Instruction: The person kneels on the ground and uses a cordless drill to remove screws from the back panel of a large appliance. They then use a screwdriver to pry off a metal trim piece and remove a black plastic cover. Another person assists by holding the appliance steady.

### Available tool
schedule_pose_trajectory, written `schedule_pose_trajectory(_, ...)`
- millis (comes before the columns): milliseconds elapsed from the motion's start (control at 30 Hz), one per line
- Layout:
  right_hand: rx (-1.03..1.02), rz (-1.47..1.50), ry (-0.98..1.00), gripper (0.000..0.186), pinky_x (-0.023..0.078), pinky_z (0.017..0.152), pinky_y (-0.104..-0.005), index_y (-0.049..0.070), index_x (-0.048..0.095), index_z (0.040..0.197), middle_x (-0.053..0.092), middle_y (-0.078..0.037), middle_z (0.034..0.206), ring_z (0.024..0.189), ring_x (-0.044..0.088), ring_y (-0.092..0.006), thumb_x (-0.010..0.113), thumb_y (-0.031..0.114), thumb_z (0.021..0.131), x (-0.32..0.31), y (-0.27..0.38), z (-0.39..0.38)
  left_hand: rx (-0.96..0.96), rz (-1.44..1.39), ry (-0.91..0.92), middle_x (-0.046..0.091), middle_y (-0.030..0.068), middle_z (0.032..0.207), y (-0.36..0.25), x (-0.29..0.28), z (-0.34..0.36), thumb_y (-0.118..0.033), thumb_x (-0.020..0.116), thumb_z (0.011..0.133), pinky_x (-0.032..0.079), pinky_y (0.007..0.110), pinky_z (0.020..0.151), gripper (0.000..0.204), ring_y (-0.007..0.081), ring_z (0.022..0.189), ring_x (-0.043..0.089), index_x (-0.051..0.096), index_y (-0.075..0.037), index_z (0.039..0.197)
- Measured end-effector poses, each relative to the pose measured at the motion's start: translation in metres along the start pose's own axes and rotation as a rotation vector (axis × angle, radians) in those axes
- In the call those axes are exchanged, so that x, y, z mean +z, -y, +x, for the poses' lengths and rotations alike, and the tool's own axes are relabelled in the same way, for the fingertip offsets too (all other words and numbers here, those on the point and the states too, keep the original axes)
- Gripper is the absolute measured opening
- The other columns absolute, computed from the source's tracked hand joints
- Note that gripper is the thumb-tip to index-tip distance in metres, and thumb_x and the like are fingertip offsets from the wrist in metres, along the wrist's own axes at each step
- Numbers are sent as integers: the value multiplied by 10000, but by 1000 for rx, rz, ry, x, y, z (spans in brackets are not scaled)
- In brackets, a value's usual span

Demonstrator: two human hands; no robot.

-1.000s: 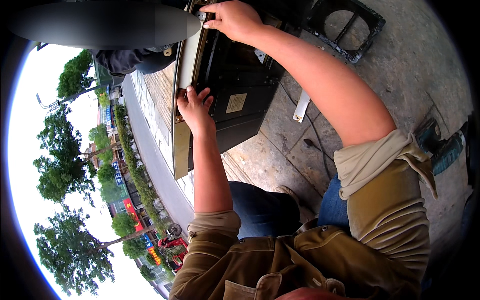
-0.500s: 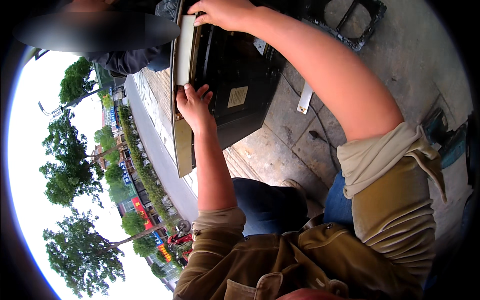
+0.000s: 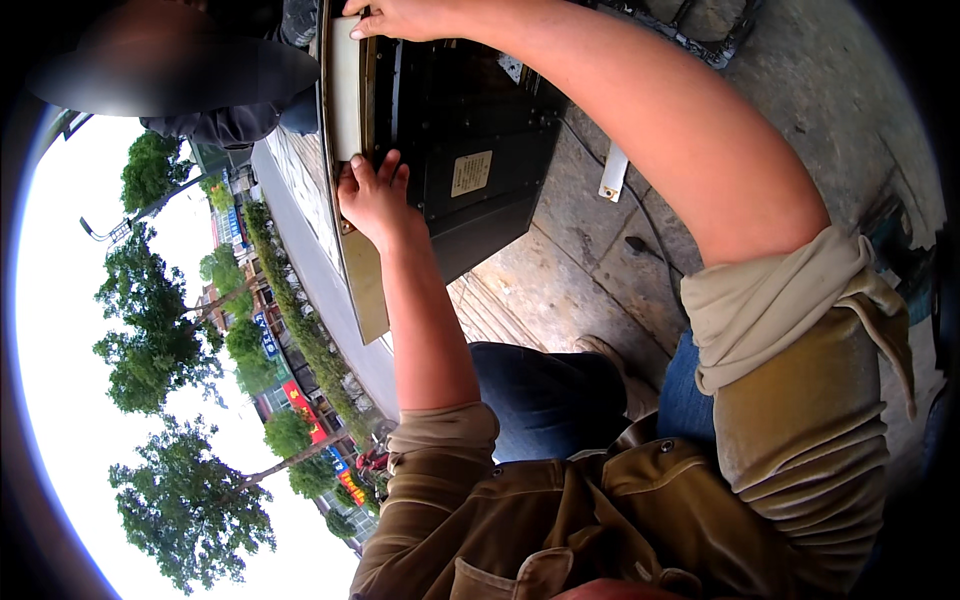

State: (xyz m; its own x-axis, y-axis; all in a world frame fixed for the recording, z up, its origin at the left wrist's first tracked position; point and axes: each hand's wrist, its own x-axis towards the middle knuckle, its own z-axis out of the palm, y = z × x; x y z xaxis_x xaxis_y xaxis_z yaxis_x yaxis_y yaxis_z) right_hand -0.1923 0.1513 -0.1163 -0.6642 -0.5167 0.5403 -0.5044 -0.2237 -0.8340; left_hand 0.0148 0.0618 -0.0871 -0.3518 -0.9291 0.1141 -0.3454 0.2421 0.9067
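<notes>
A pale rectangular strip (image 3: 347, 90) lies along the edge of a black metal appliance (image 3: 480, 130), which stands tilted before me with a label on its side. My left hand (image 3: 378, 203) is at the strip's near end, thumb on it and the other fingers curled beside the appliance. At the far end, my right hand (image 3: 400, 18) pinches the strip with thumb and fingers, partly cut off by the top of the picture. A brassy edge panel (image 3: 366, 285) runs below my left hand.
A white metal strip (image 3: 613, 174) lies on the paving, right of the appliance. A black cord with a plug (image 3: 636, 243) trails there. A black frame (image 3: 735, 45) lies at the upper right. Another person's dark sleeve (image 3: 215, 124) shows at the upper left, beside the road.
The appliance, the strip and both hands have shifted slightly up and left in view as the camera moved. Both hands stay at the strip's ends.
</notes>
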Motion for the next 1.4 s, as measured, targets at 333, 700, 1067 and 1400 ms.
schedule_pose_trajectory(333, 175, -47, -58, 157, 485, 747, -427, 108, 698, 875, 653, -182, 883, 853, 633, -344, 570, 129, 787, 8, 4, 4, 34, -25, -29, 579, 68, 989, 0, 9, -3, -134, 508, 941, 479, 280, 615, 168, 165, 738, 626, 474, -70, 1093)
schedule_pose_trajectory(700, 283, 116, -126, 197, 497, 788, -403, 112, 682, 951, 653, -194, 951, 927, 630, -330, 581, 174, 794, 16, 3, 6, 70, -141, -43, 583, 19, 987, 5, 11, -12, -189, 525, 943, 442, 288, 687, 90, 147, 784, 600, 496, -124, 998)
schedule_pose_trajectory(1067, 343, 131, -12, 180, 491, 745, -424, 47, 654, 915, 644, -207, 908, 865, 633, -340, 545, 151, 816, 23, 3, 13, 129, -167, -108, 594, 38, 944, 10, 14, -7, -168, 550, 930, 442, 255, 612, 149, 143, 727, 604, 509, -97, 1054)
schedule_pose_trajectory(1400, 187, -41, -101, 194, 495, 763, -452, -6, 650, 845, 644, -217, 883, 880, 629, -358, 602, 171, 782, 21, 3, 5, 264, -67, -97, 612, 53, 899, 18, 9, -8, -99, 534, 931, 450, 199, 539, 139, 122, 699, 635, 544, -31, 1052)
